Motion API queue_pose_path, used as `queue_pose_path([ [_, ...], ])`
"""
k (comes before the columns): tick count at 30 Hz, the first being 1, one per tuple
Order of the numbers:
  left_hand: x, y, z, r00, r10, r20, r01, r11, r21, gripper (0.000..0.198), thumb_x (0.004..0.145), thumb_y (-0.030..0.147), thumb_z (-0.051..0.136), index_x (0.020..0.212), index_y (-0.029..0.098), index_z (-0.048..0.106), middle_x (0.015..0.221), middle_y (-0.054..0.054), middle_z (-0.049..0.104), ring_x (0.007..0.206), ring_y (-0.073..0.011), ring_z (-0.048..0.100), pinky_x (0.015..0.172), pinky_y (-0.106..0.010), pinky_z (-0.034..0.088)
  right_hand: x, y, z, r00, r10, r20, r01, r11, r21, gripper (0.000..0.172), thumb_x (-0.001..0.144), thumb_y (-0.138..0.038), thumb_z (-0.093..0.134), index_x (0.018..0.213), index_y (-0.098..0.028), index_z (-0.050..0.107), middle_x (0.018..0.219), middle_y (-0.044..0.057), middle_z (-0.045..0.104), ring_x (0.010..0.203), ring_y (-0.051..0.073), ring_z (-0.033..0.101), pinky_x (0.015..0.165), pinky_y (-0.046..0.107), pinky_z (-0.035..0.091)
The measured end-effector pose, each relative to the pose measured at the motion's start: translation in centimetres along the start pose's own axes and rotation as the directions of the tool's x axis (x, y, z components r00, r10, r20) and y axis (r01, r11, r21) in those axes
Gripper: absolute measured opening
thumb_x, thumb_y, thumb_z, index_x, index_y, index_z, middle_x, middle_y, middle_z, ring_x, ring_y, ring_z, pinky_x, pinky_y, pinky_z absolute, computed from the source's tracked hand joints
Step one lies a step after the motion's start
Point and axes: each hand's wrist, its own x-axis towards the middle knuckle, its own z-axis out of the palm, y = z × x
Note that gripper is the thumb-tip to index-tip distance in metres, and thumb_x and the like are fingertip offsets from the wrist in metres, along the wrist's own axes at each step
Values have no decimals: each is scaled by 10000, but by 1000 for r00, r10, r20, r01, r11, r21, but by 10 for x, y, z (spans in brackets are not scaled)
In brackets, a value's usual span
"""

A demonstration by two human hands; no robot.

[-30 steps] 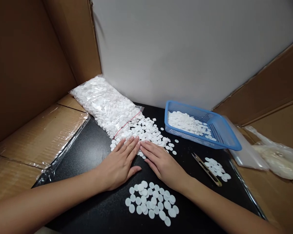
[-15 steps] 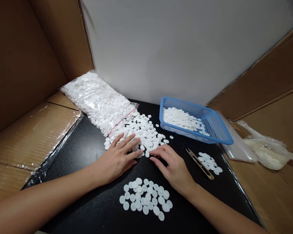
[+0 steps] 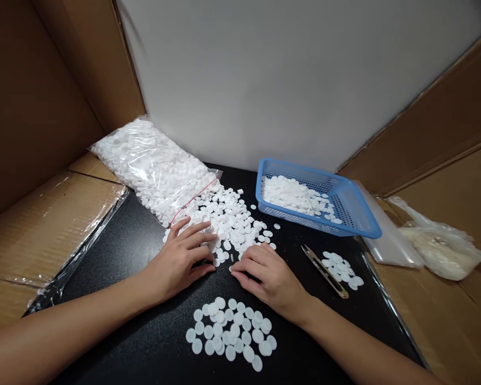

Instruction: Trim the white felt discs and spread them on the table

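Note:
My left hand (image 3: 182, 259) rests at the near edge of a pile of white round discs (image 3: 234, 216), fingers spread, with nothing visibly held. Across from it, my right hand (image 3: 270, 275) is closed in a pinch; a small white disc (image 3: 231, 269) shows at its thumb and fingertips. Between the two hands another disc (image 3: 232, 258) appears edge-on. The pile spills from the mouth of a clear zip bag (image 3: 156, 160) full of such discs. Closer to me, a separate group of discs (image 3: 234, 331) lies spread on the black table (image 3: 144, 331).
A blue perforated basket (image 3: 361, 214) with discs stands at the back right. Thread snips (image 3: 324, 271) lie beside a small heap of discs (image 3: 342, 269). Flat clear plastic (image 3: 396, 248) and a knotted plastic bag (image 3: 444, 248) are at the right. Cardboard (image 3: 436, 128) walls flank the table.
Both hands have drawn slightly back toward me and left, the right fingertips now pinching a disc off the pile's edge. The whole view has shifted a little.

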Motion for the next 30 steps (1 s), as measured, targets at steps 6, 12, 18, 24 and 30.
queue_pose_path([
  [6, -1, 5, -8, 997, 31, 66, -25, 996, -91, 118, 922, 293, 690, 824, 229, 672, 1315, -38, 660, 1417, -267, 435, 1202, -507, 178, 4, 0, -1, 988, 151, -14, -149, 984, 102, 160, 994, -206, 552, 887, -209, 671, 797, 21, 658, 737, 165, 622, 725, 319, 477],
  [12, -2, 7, -3, 998, 46, 37, -45, 999, -13, 83, 940, 270, 658, 984, 256, 727, 1435, -55, 580, 1482, -299, 323, 1203, -537, 187, 4, 3, 8, 985, 175, 13, -175, 985, -11, 144, 990, -243, 574, 1055, -176, 683, 856, 51, 622, 732, 187, 585, 686, 314, 483],
  [18, -1, 2, -10, 982, 162, 96, -160, 987, -22, 143, 945, 303, 659, 1035, 263, 762, 1468, -29, 574, 1482, -286, 337, 1239, -501, 144, 10, -3, 9, 999, 50, -14, -51, 977, -209, 181, 997, -160, 514, 906, -176, 671, 787, 39, 636, 714, 181, 594, 689, 336, 423],
  [24, 2, 0, -16, 985, 115, 130, -98, 987, -129, 166, 951, 308, 641, 850, 258, 763, 1412, -29, 611, 1463, -292, 366, 1209, -517, 231, 15, -12, -6, 951, 304, 49, -307, 948, 82, 171, 873, -95, 621, 751, -216, 614, 736, -25, 610, 625, 133, 581, 699, 303, 466],
  [30, 8, 2, 3, 997, 65, 47, -68, 995, 73, 186, 964, 198, 608, 1105, 254, 715, 1392, -80, 614, 1450, -317, 373, 1148, -542, 313, 7, -8, -13, 942, 319, 104, -332, 933, 141, 176, 974, -185, 549, 832, -225, 646, 763, 7, 672, 672, 168, 634, 628, 291, 493],
])
